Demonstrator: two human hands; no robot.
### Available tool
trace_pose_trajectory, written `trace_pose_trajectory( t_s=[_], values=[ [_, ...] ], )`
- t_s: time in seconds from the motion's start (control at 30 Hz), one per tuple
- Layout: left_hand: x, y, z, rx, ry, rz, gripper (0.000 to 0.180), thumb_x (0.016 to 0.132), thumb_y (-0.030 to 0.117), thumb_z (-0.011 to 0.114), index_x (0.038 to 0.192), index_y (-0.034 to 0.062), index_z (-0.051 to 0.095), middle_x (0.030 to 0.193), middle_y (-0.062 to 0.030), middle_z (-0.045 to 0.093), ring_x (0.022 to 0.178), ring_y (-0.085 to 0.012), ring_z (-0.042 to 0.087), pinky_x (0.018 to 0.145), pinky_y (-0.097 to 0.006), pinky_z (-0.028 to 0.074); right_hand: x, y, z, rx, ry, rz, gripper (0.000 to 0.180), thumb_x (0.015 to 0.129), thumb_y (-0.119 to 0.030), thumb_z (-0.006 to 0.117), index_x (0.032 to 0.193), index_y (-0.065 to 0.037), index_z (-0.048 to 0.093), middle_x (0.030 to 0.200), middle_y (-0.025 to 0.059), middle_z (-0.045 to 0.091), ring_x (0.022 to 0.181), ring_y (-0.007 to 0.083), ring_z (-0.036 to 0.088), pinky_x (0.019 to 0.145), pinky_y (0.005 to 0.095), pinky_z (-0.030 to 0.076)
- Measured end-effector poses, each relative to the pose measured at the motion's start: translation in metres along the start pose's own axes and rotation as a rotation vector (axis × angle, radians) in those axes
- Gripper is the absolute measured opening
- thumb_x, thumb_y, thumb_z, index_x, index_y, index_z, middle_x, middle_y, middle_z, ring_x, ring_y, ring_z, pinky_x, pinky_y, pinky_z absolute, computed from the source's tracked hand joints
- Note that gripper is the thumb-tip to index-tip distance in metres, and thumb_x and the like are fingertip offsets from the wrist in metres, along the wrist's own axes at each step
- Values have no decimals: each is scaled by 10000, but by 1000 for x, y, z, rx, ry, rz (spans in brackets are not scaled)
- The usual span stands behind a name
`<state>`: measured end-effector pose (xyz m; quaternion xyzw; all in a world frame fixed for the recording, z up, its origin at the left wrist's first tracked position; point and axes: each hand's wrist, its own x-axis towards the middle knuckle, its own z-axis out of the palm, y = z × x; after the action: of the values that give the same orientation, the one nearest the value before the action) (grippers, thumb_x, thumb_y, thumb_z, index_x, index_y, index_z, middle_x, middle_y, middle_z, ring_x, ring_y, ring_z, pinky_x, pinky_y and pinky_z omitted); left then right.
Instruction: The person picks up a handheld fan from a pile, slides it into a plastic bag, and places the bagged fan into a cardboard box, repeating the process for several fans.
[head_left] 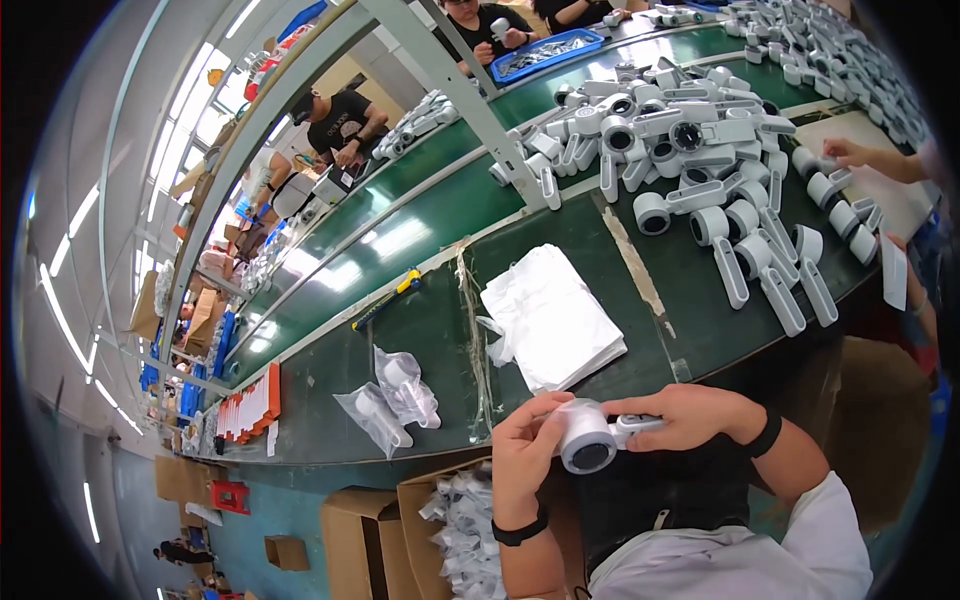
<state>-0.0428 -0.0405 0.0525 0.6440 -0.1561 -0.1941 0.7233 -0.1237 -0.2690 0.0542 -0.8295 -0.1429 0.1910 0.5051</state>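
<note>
In front of my body, close to the table's near edge, I hold a white device with a round, dark-faced head and a flat handle [588, 443]. My left hand [524, 445] is wrapped around the side of its head. The fingers and thumb of my right hand [692, 415] pinch the handle. Just beyond my hands lies a stack of thin white bags or sheets [553, 320], its left edge ruffled. To the left, two similar devices in clear plastic bags [403, 388] rest side by side on the dark green table [330, 390].
A large heap of white devices [660, 130] covers the right of the table. A yellow-and-black tool [392, 297] lies by the conveyor [385, 230]. Below, a carton [420, 500] holds bagged devices. At right, another person's hand [848, 153] reaches in; orange-edged packages [255, 405] stand left.
</note>
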Motion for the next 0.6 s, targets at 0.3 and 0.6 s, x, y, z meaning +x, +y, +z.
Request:
trace_pose_trajectory(
  t_s=[0.3,0.6],
  values=[
    [-2,-3,9,275,172,282,133,859,-2,642,985,-10,683,1153,-93,605,654,-45,542,569,-171,421,9,1,32,180,363,155,522,879,-322,608,1371,-214,468,914,160,682,798,319,668,743,368,514],
    [-5,-12,37,958,196,751,217,754,15,740,959,83,732,1215,-163,581,509,-107,516,482,-226,435,18,2,47,763,414,191,635,904,-246,608,1460,-132,323,798,67,609,583,123,564,553,270,486]
  ],
)
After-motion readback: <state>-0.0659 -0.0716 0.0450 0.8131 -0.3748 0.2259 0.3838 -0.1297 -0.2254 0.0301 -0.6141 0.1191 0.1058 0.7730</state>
